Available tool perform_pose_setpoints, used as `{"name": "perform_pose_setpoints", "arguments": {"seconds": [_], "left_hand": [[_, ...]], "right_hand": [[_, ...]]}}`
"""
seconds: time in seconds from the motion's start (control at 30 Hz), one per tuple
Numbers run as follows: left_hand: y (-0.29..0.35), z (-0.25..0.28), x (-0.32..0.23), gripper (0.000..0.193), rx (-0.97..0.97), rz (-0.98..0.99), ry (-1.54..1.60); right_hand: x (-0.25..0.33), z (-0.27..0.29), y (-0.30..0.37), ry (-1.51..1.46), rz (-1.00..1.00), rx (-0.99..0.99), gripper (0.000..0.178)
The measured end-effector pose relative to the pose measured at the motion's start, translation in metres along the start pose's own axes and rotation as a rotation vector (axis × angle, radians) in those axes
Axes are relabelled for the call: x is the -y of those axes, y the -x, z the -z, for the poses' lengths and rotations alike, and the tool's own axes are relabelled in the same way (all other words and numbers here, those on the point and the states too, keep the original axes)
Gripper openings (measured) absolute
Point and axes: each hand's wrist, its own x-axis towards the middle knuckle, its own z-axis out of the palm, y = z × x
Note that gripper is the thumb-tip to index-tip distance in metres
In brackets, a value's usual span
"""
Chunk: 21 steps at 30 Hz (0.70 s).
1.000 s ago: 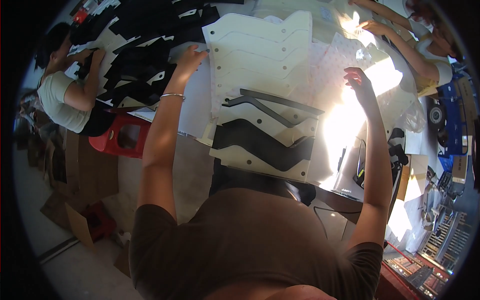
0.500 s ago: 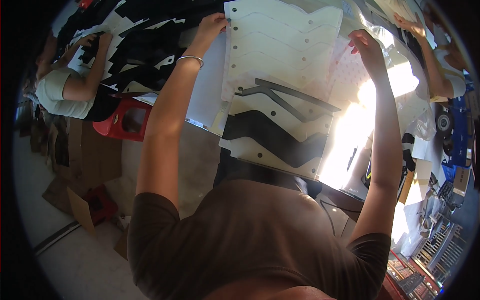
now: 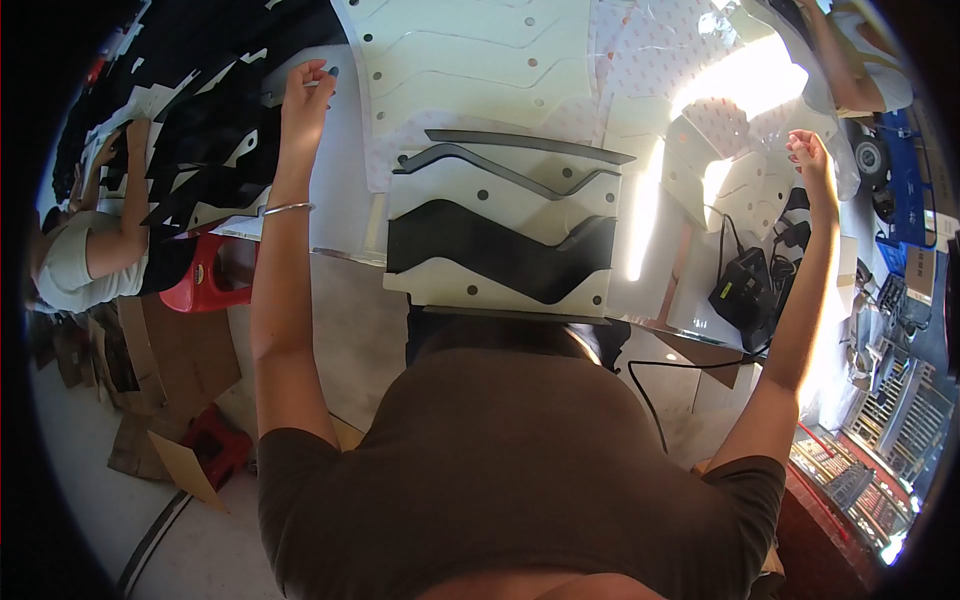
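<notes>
My left hand (image 3: 308,90) is raised left of a pale cream sheet (image 3: 460,65) with wavy lines and round holes. Its fingers bend loosely, apart from the sheet, with nothing plain in them. My right hand (image 3: 812,158) hangs over the right side of the table, fingers half curled and apart, holding nothing I can see. Between my arms, close to my body, lies a cream panel with holes (image 3: 530,287). On it rest a wide black zigzag piece (image 3: 500,240), a narrow dark zigzag strip (image 3: 480,160) and a straighter dark strip (image 3: 530,146).
A black power adapter (image 3: 743,290) with cables sits at the table's right front edge. Clear printed film (image 3: 655,50) and bright sunlight cover the far right. Black cut pieces (image 3: 215,130) pile up at left, where a person (image 3: 110,240) works by a red stool (image 3: 210,275).
My left hand has come away from the cream sheet's left edge and moved left. My right hand has moved right and nearer. The view has shifted, bringing the power adapter into sight.
</notes>
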Motion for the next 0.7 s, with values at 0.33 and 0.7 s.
{"name": "perform_pose_setpoints", "arguments": {"seconds": [0.33,0.7], "left_hand": [[0.121,0.022,-0.064,0.013,0.444,-0.362,-0.089],[0.143,-0.005,-0.06,0.023,0.46,-0.279,-0.141]], "right_hand": [[0.141,-0.078,0.132,0.134,0.17,0.446,0.017],[0.142,-0.162,0.161,-0.117,0.307,0.532,0.018]]}}
